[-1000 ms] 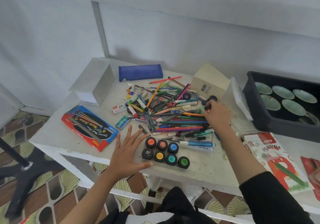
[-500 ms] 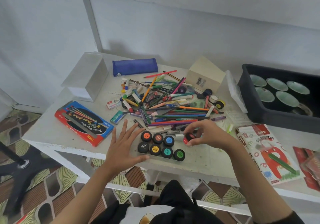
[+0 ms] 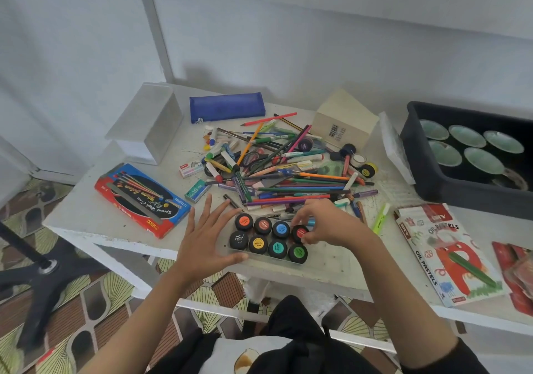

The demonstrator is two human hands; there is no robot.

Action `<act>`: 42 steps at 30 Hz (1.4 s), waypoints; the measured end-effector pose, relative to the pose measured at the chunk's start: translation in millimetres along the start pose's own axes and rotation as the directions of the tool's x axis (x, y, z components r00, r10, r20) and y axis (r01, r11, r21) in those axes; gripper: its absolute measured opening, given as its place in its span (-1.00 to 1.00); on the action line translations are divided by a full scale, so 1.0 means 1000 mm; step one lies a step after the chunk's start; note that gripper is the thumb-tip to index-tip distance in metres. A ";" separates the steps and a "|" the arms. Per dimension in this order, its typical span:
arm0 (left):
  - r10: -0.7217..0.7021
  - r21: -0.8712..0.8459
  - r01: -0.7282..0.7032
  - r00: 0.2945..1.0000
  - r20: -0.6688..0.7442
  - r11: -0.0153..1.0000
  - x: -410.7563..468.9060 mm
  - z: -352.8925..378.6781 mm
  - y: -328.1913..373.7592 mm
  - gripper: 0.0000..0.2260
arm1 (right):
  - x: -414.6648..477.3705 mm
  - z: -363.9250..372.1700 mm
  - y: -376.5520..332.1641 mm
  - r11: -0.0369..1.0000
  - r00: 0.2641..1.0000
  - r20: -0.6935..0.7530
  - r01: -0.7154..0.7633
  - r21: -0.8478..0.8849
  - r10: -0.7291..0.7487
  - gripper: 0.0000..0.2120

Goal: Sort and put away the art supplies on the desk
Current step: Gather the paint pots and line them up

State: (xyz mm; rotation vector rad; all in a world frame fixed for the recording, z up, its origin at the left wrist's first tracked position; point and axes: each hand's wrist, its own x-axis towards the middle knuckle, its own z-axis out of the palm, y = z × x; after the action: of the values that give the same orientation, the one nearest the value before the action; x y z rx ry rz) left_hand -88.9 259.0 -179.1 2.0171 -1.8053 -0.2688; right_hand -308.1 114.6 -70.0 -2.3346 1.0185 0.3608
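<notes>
Item: red paint pot (image 3: 300, 232), right end of the far row in the clear tray (image 3: 253, 256). My right hand (image 3: 326, 225) pinches its cap; my left hand (image 3: 206, 239) lies spread against the tray. I judge the pot light, rigid and smooth; best gripped by the cap rim.

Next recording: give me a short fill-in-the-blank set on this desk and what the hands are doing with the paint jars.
1. Counting the red jar pinched by the right hand, the clear tray holds ____ paint jars.
2. The zipped pencil case at the back of the desk is ____.
3. The box lying right of the tray reads OIL ____.

Missing words: eight; blue; pastels.
</notes>
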 end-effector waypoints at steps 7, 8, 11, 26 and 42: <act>-0.004 0.001 0.004 1.000 -0.018 1.000 -0.001 0.000 0.000 -0.11 | 0.011 0.001 -0.001 0.990 0.989 0.086 -0.109 -0.086 0.116 -0.75; -0.006 0.003 0.006 1.000 -0.022 1.000 -0.001 0.000 0.001 -0.12 | 0.012 0.001 -0.002 0.988 0.987 0.098 -0.114 -0.106 0.124 -0.73; -0.018 -0.001 0.018 0.999 -0.027 1.000 -0.001 0.001 0.000 -0.13 | 0.010 0.003 -0.001 0.995 0.995 0.063 -0.075 -0.063 0.078 -0.74; -0.258 -0.242 0.267 0.964 0.071 0.933 0.000 -0.004 0.025 -0.09 | 0.038 -0.064 0.131 0.934 0.871 -0.425 -0.331 -0.134 0.247 -0.77; -0.439 -0.339 0.444 0.893 0.097 0.829 -0.003 0.003 0.049 0.03 | 0.011 -0.051 0.134 0.996 0.793 -0.605 0.029 -0.089 -0.077 -0.71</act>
State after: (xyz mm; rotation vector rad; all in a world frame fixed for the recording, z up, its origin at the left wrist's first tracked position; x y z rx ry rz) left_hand -134.6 257.5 -160.8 2.1341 -1.1593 -0.6958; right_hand -398.7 3.5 -85.3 -2.6034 1.2307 -0.4269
